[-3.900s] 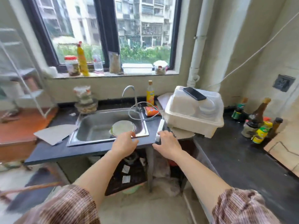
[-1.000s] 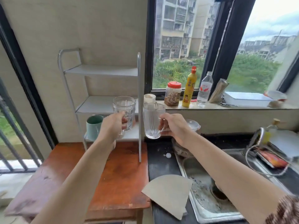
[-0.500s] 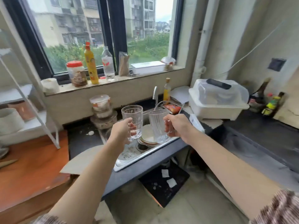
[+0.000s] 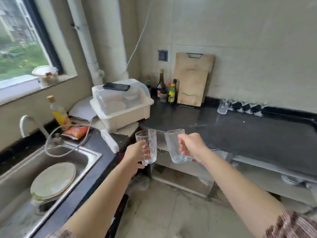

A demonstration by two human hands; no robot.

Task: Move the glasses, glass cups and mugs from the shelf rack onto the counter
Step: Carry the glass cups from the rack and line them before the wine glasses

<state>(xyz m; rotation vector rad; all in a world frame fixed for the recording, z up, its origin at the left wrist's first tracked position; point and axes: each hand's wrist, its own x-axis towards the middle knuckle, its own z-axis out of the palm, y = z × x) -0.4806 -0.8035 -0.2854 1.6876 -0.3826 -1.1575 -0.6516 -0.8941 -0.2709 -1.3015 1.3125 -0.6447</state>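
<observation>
My left hand (image 4: pixel 137 154) grips a clear ribbed glass mug (image 4: pixel 147 143) by its handle, held upright in the air. My right hand (image 4: pixel 191 146) grips a second clear glass mug (image 4: pixel 173 145), tilted a little to the left. Both mugs hang side by side over the floor, just in front of the near edge of the black counter (image 4: pixel 240 131). Several clear glasses (image 4: pixel 240 105) stand in a row at the back of that counter against the wall. The shelf rack is out of view.
A white dish box (image 4: pixel 123 102) with a phone on its lid sits at the counter's left end. Sauce bottles (image 4: pixel 167 91) and a wooden cutting board (image 4: pixel 193 79) stand at the back. To the left is the sink (image 4: pixel 20 172) with stacked plates (image 4: pixel 53 181) and a tap.
The view has swung right from the shelf rack, past the sink, to the black counter. Both hands have carried their glass mugs along, and the right mug now tilts.
</observation>
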